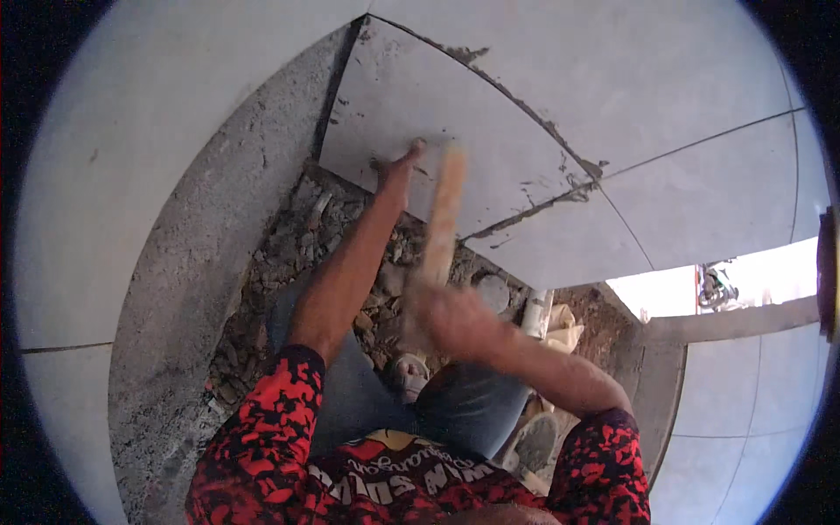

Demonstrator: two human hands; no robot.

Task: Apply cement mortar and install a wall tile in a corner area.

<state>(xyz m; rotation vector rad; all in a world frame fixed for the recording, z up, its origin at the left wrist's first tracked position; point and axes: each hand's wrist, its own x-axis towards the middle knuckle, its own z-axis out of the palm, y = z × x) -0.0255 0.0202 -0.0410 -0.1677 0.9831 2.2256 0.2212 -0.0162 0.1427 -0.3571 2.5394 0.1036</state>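
My left hand (398, 171) rests on a pale square tile (486, 122) with dark mortar smears along its seams, near its lower left; at least one finger is stretched out. In my right hand (446, 315) is a long pale wooden stick (444, 210), blurred, its upper end over the tile just right of my left hand. Broken rubble (297, 227) lies below the tile, between my legs and a rough grey concrete strip (184, 245).
Laid tiles (682, 184) border the loose one. A white pipe (535, 315), beige sack (564, 332) and trowel-like tool (529, 446) are at my right. A tiled wall (83, 219) rises left. Beyond a bright opening at right is part of a motorbike (717, 284).
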